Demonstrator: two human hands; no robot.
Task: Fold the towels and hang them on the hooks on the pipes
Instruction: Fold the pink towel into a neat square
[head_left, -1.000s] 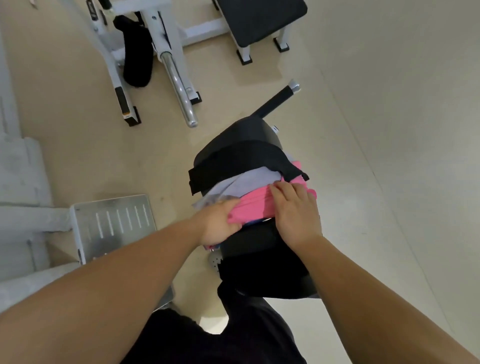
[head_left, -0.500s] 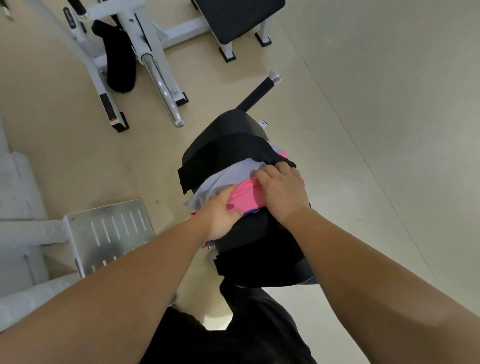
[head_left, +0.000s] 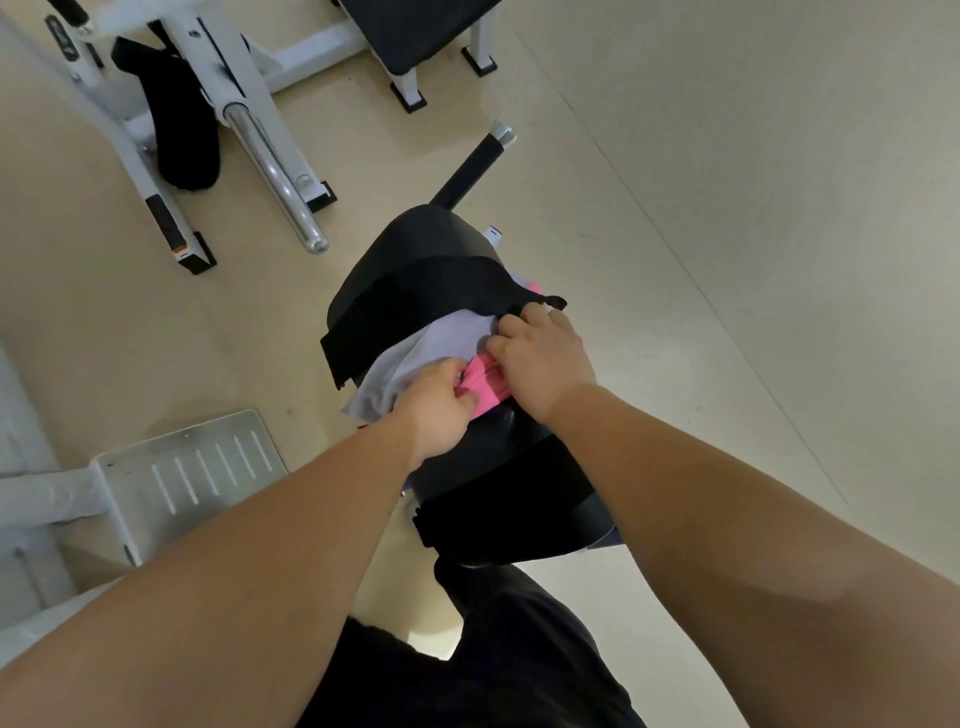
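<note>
On the black pad (head_left: 415, 244), past my knees, lie the towels. My left hand (head_left: 441, 410) is pinched on the pink towel (head_left: 485, 387). My right hand (head_left: 540, 353) presses the same towel, fingers curled, perhaps gripping it. A grey towel (head_left: 415, 358) lies beside it, under a black towel (head_left: 415, 306).

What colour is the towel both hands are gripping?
Pink towel, bunched between the left hand and right hand; head view.
</note>
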